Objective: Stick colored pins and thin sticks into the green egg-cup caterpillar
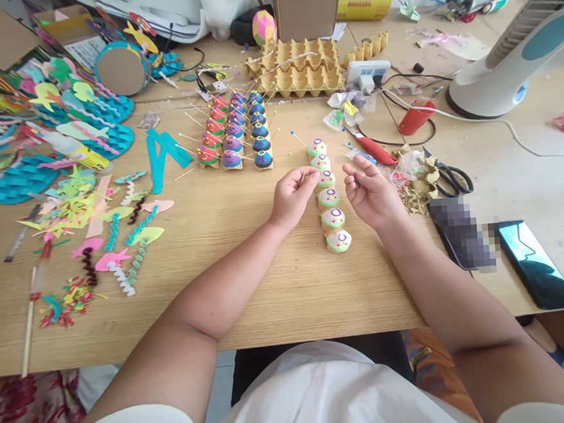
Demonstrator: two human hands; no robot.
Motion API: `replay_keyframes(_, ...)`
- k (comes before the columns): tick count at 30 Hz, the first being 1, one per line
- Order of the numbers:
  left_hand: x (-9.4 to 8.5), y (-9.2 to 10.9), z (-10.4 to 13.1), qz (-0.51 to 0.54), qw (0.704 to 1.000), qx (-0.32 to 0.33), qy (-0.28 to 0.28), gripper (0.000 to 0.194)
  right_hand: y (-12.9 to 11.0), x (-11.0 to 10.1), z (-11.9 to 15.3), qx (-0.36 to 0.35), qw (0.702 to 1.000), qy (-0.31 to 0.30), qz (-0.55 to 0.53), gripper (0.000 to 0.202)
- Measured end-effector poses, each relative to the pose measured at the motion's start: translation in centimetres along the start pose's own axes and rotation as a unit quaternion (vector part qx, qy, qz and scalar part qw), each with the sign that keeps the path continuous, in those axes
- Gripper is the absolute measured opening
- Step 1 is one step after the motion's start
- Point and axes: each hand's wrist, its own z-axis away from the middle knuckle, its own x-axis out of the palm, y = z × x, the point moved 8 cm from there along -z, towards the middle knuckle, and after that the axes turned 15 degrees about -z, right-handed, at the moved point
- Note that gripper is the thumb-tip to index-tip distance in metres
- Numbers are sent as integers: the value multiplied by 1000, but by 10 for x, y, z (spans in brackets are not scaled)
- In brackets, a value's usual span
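My left hand [294, 199] is closed in a pinch just left of a row of white painted egg-carton cups [329, 198]. A tiny pale tip shows at its fingertips; I cannot make out what it is. On the other side of the row, my right hand [375, 192] is raised with curled fingers, and a small dark blue bit shows between them. The white cups carry green edges, purple rings and coloured dots. A pin with a blue head [292, 133] sticks out from the farthest cup. Further left stand red cups [209, 153], purple cups [232, 152] and blue cups [261, 150] with similar pins.
Paper cutouts [112, 233] and a glue bottle [77, 148] lie at left. Egg cartons [296, 69] stand behind. Scissors [453, 177], a red-handled cutter [377, 148], two phones [537, 264], a red cup-like object [417, 116] and a white fan [495, 80] occupy the right.
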Motion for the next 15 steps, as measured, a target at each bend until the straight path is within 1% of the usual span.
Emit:
replay_keyframes(4,2,1,0,17,1000,-10,-14,48,-1,0,2,-8,1000,8,5,29)
replay_keyframes(9,0,-1,2,17,1000,-3,-1,43,-2,7,6,-5,1000,6,-11,29)
replay_keyframes(12,2,1,3,7,1000,0,-11,45,-4,13,9,-17,999,1,40,28)
replay_keyframes(15,3,8,4,-12,1000,16,-22,48,-7,20,15,-41,994,-11,104,34)
